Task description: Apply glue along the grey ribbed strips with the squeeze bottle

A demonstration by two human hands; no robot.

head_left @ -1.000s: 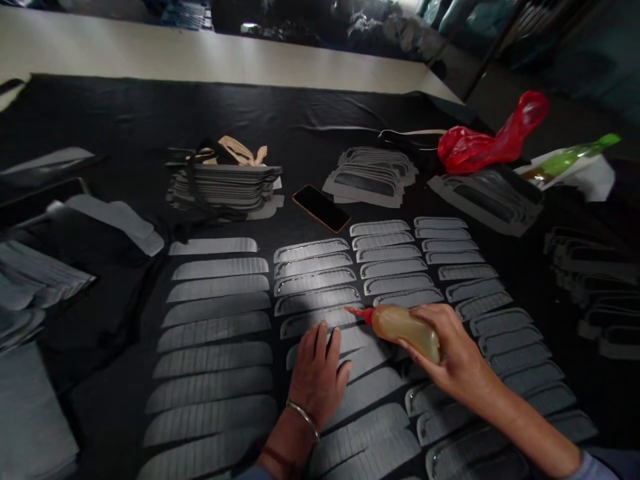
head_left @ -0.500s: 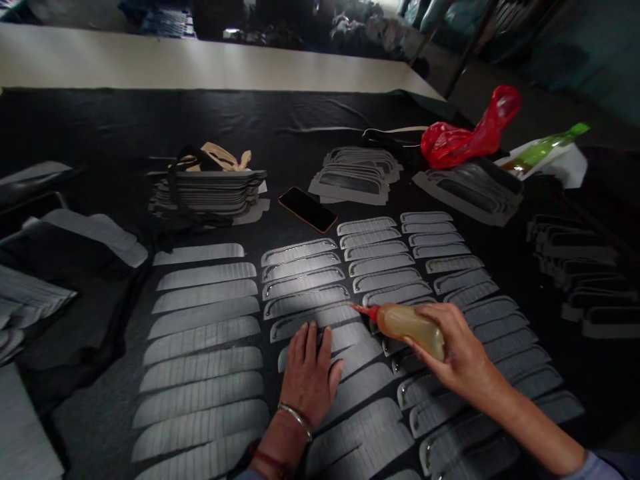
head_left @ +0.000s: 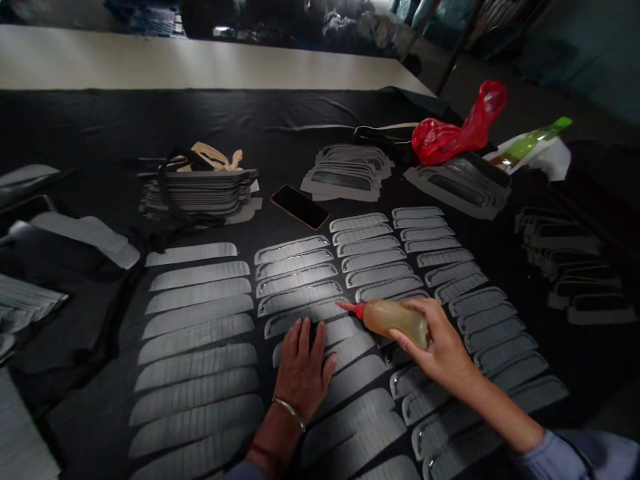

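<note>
My right hand (head_left: 440,347) grips a soft amber glue bottle (head_left: 395,317) with a red nozzle. The nozzle tip touches the right end of a grey curved strip (head_left: 305,316) in the second column. My left hand (head_left: 300,370) lies flat, fingers together and stretched out, pressing on the strip just below. Rows of the same grey strips (head_left: 200,320) cover the black cloth (head_left: 210,120) around both hands. Some strips in the middle columns show a shiny line along their edge.
A black phone (head_left: 299,207) lies behind the strips. A tall stack of cut pieces (head_left: 200,190) stands at back left, and flatter piles (head_left: 347,173) at back centre and right. A red plastic bag (head_left: 457,130) and a green bottle (head_left: 533,141) sit far right.
The view has shifted, so everything sits further left and a little higher. My right hand has kept the nozzle at the right ends of the second-column strips. My left hand still presses flat.
</note>
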